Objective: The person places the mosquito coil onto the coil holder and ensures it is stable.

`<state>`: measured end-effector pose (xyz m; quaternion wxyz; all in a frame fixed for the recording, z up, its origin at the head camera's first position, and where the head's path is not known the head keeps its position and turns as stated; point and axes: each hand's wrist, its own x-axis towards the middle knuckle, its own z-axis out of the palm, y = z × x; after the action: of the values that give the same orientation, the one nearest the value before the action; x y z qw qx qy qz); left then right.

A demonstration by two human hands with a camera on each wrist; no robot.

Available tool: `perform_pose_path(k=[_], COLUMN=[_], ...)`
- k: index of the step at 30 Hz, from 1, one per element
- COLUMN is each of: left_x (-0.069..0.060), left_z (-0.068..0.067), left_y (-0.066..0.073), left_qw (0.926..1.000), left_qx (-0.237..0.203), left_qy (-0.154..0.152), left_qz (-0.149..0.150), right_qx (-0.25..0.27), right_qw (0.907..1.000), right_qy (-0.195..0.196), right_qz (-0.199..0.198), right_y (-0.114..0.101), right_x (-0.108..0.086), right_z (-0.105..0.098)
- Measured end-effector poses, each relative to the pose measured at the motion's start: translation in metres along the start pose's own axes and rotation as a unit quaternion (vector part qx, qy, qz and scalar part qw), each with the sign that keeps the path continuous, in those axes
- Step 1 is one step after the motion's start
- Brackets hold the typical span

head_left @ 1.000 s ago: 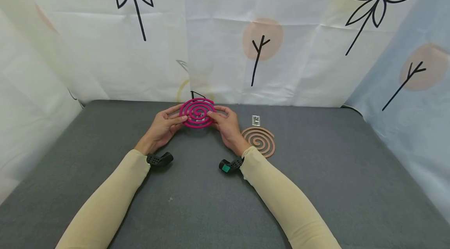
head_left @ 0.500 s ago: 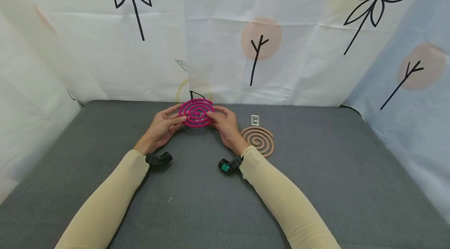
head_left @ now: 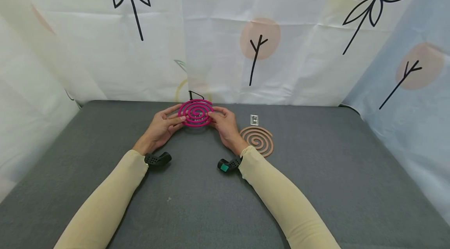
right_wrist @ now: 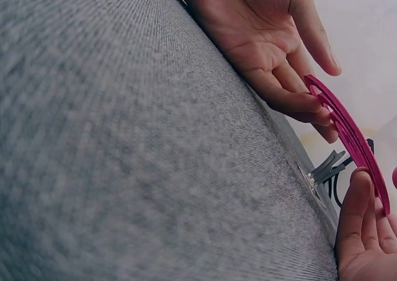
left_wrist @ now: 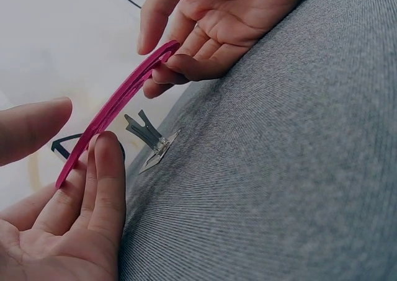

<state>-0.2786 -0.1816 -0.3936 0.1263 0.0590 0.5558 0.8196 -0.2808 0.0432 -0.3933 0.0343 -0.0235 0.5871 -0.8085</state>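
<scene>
the left hand [head_left: 162,128] is spread, its fingers reaching under the near side of a pink mosquito coil [left_wrist: 115,109], its thumb raised above with a gap showing in the left wrist view. the right hand [head_left: 226,127] is spread much the same way at the coil's other side, fingers beneath, thumb close over the top face. the coil sits between the two hands, clear of the table [head_left: 168,221]. below it a small metal stand [left_wrist: 151,136] rests on the table, two prongs rising toward the coil's underside; whether they touch it, i cannot tell.

a black band [head_left: 158,159] sits at the left wrist, and a black strap [head_left: 229,164] with a green patch at the right. pale yellow sleeves [head_left: 105,198] cover both forearms.

to the right of the right wrist, partly covered by it, a brown mosquito coil [head_left: 256,142] lies flat on the grey table. a second metal stand [head_left: 254,120] lies just beyond it. farther back hangs a white sheet [head_left: 218,61] printed with black line plants and peach circles.
</scene>
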Motion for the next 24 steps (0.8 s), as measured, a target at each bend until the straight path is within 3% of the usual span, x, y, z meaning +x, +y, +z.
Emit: perform_pose_path(k=[24], left_x=[-0.0002], left_z=[0.0015], left_y=[0.0005], left_qw=[0.9998], left_qx=[0.015], left_qy=[-0.008], left_qz=[-0.011], right_qx=[-0.023], right_qw=[0.9997], right_qy=[0.009], right_qz=[0.004], right_y=[-0.0003], right_x=[-0.0005], right_z=[0.0008])
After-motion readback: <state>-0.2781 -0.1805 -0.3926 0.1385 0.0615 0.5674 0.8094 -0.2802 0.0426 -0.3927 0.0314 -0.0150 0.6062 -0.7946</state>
